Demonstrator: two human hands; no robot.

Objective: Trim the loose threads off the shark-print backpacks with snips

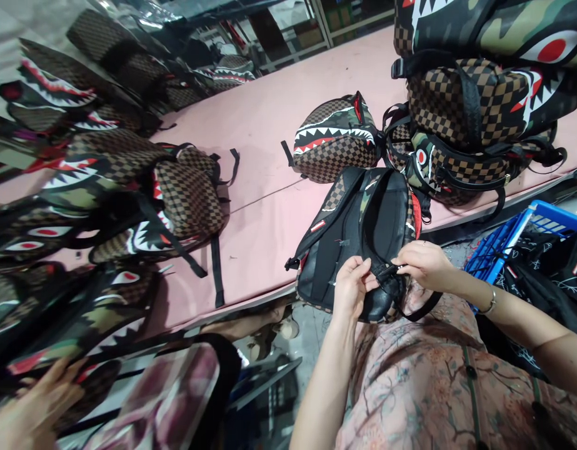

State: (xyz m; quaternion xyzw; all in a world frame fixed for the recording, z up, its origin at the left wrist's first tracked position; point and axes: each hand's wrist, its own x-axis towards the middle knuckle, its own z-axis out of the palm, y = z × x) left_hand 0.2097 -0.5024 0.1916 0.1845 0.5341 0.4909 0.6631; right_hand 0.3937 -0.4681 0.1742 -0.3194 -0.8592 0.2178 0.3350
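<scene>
A backpack lies at the near edge of the pink table, its black padded back and shoulder straps facing up and its lower end toward my body. Both hands work at the lower end of one shoulder strap. My left hand has thumb and fingers closed on the strap by a dark buckle. On the other side of that buckle, my right hand pinches the black webbing. A loose webbing tail loops below my right hand. The exact grip on the buckle is partly hidden by my fingers.
Another checkered shark-mouth backpack lies just beyond on the pink table. Stacked backpacks rise at the right, above a blue crate holding black bags. More backpacks cover the left, where another person's hand touches one.
</scene>
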